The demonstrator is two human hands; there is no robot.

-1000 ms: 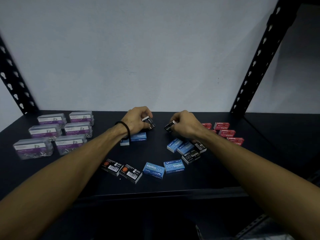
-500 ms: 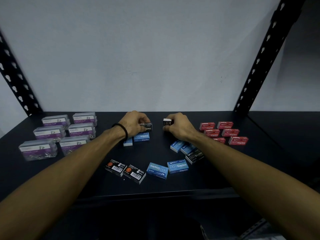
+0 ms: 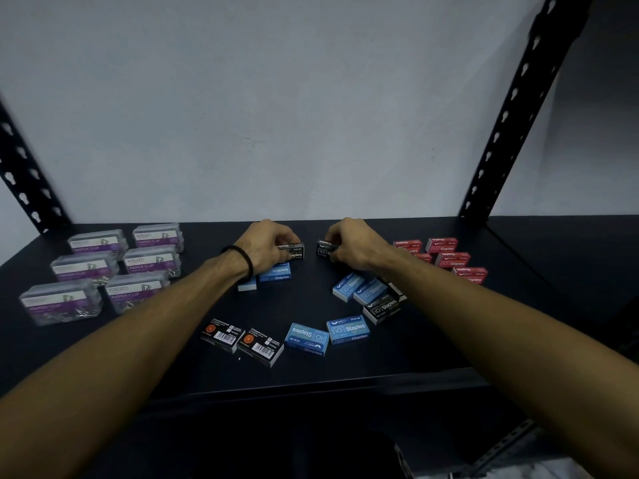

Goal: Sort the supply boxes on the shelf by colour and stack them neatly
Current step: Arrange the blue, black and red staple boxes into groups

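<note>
Supply boxes: spread over the black shelf [image 3: 345, 378]; clear paper-clip boxes [image 3: 138, 261] far left, red boxes [image 3: 449, 259] far right, blue boxes [image 3: 347, 329] and black boxes [image 3: 242, 338] mid-shelf
Left hand [image 3: 266, 245]: fingers closed round a black staple box [image 3: 294, 251] near the back; black band on the wrist
Right hand [image 3: 356, 247]: fingers closed round another black staple box [image 3: 325, 248], apart from the first

We're looking at a stockroom or office supply store: a black metal shelf [image 3: 103, 344] with slotted uprights [image 3: 511, 108] against a bare wall [image 3: 276, 115], staple boxes [image 3: 347, 329] near its front edge, paper clip boxes [image 3: 152, 261] toward its left edge.
</note>
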